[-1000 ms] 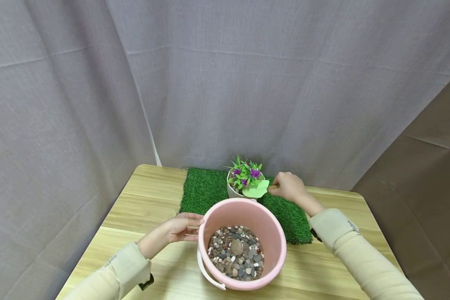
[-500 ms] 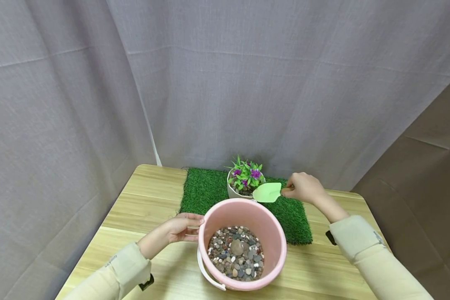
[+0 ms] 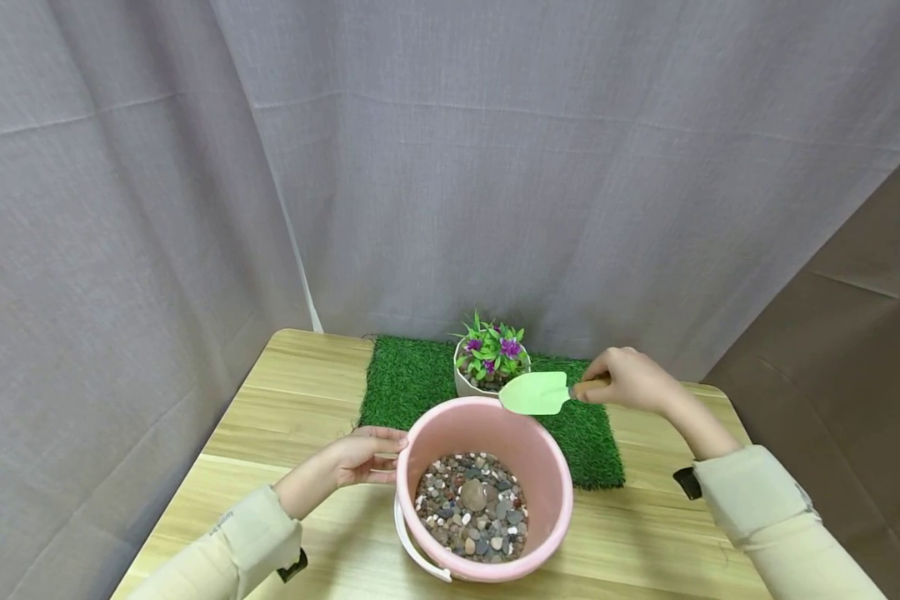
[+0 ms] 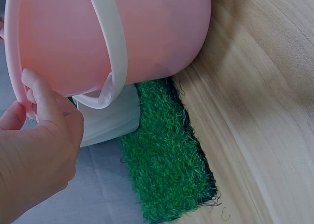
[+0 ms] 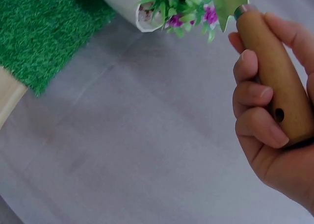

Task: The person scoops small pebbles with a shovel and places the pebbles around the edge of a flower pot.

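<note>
My right hand (image 3: pixel 630 381) grips the wooden handle (image 5: pixel 274 72) of a light green trowel (image 3: pixel 536 393). In the head view its blade lies over the far right rim of a pink bucket (image 3: pixel 558 500) and looks bare. Several pebbles (image 3: pixel 471 512) of mixed colours cover the bucket's bottom, a larger brown stone among them. My left hand (image 3: pixel 363 456) pinches the bucket's left rim between thumb and fingers, seen closely in the left wrist view (image 4: pixel 44 131). Behind the bucket stands a white pot (image 3: pixel 468 387) with a purple-flowered plant (image 3: pixel 492 346) and stones around its base.
A green artificial grass mat (image 3: pixel 408 379) lies under the pot on the wooden table (image 3: pixel 300 400). The bucket's white handle (image 4: pixel 115 42) hangs down its left side. Grey curtains (image 3: pixel 450 183) enclose the back and left, with a brown one (image 3: pixel 832 333) at right.
My right hand has drawn the trowel away from the pot, rightward and nearer to me, to above the bucket's far rim. The left hand and the bucket have stayed put.
</note>
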Demonstrator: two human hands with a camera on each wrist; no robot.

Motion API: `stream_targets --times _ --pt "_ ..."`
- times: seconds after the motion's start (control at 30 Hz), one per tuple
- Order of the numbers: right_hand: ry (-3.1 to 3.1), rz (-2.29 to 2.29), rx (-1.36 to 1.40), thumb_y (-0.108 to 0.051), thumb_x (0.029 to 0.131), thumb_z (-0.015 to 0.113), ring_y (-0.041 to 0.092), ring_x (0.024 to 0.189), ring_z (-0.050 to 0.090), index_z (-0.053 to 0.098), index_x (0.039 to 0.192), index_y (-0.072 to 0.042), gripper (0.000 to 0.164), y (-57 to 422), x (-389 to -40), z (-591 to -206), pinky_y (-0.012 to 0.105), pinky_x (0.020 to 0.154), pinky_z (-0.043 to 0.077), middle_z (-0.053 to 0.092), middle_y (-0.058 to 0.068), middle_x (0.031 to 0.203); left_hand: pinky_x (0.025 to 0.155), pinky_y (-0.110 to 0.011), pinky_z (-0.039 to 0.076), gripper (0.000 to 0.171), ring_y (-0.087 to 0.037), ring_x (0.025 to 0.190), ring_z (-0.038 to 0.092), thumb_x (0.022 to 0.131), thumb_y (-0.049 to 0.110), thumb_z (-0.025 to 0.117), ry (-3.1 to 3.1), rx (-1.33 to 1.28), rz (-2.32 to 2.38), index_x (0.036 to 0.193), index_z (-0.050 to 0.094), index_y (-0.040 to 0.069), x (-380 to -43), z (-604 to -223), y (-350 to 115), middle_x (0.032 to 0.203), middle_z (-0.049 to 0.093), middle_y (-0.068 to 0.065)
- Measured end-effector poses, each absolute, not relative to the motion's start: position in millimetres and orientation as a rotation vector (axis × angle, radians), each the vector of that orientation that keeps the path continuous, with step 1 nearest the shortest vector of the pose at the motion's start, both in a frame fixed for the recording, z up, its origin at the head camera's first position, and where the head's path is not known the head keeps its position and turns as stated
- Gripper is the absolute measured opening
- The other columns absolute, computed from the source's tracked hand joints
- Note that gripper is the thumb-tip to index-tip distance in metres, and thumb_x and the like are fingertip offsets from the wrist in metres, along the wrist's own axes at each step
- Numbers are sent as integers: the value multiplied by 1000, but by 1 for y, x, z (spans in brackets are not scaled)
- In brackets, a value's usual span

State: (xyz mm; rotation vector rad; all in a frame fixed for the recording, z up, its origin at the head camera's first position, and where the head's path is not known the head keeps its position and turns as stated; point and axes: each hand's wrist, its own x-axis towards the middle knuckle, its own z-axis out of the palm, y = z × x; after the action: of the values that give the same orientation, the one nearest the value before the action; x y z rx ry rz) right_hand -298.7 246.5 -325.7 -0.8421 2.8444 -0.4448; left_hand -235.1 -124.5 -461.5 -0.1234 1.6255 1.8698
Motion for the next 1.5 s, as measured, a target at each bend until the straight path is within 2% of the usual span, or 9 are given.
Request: stream_targets --times 0.13,0.37,0.43,0.6,0.67,0.83,1.07,1.27,1.5 --pt "2787 -477 -942 -19 80 72 -1 48 33 73 73 -16 8 241 -291 -327 14 44 33 47 -13 54 76 -24 62 41 -8 74 63 93 10 55 1627 -127 1873 129 46 -8 -236 -462 -124 84 65 0" --pt "2691 -451 -1071 -10 75 72 -4 48 33 73 72 -15 6 225 -277 -337 12 42 35 51 -14 57 76 -24 61 40 -8 75 63 93 10 55 1626 -126 1874 128 47 -7 -236 -462 -124 84 65 0" --pt "2675 -423 -1115 -7 73 72 -4 48 32 71 69 -16 9 219 -272 -342 11 42 33 49 -15 55 76 -25 62 41 -8 74 63 92 10 55 1627 -122 1873 128 46 -7 -236 -462 -124 84 65 0" --pt "2663 -287 -1226 -5 67 73 -3 48 22 47 51 -18 33 199 -255 -357 10 43 19 28 -17 50 76 -24 62 43 -7 74 63 93 10 54 1622 -113 1867 131 44 -8 -237 -462 -123 84 66 0" --pt "2663 -225 -1262 -7 66 76 -4 48 25 45 50 -18 36 191 -246 -364 10 43 23 32 -18 49 75 -23 61 43 -7 74 63 93 10 54 1618 -115 1864 131 44 -8 -238 -462 -122 83 66 1" --pt "2700 -69 -1360 -6 61 78 -3 48 40 61 54 -21 24 181 -231 -383 13 46 41 57 -15 54 74 -22 61 41 -7 74 63 93 11 55 1612 -127 1873 129 47 -6 -238 -462 -121 82 66 1" --pt "2729 122 -1533 -7 54 77 3 46 38 53 50 -21 28 172 -224 -410 14 43 35 51 -13 50 78 -25 61 45 -8 77 64 93 11 55 1580 -108 1884 132 43 -9 -233 -464 -123 83 66 1" --pt "2680 91 -1688 -2 55 71 2 46 33 50 47 -21 29 159 -229 -427 10 44 29 49 -13 47 77 -24 61 44 -8 75 64 93 9 54 1597 -157 1887 132 44 -9 -232 -462 -126 83 66 -1" --pt "2602 -124 -1585 -14 66 79 -2 56 51 64 62 -20 16 161 -239 -446 11 56 48 61 -12 61 78 -24 61 44 -7 75 64 94 9 53 1592 -154 1888 133 42 -9 -235 -459 -119 81 66 1"
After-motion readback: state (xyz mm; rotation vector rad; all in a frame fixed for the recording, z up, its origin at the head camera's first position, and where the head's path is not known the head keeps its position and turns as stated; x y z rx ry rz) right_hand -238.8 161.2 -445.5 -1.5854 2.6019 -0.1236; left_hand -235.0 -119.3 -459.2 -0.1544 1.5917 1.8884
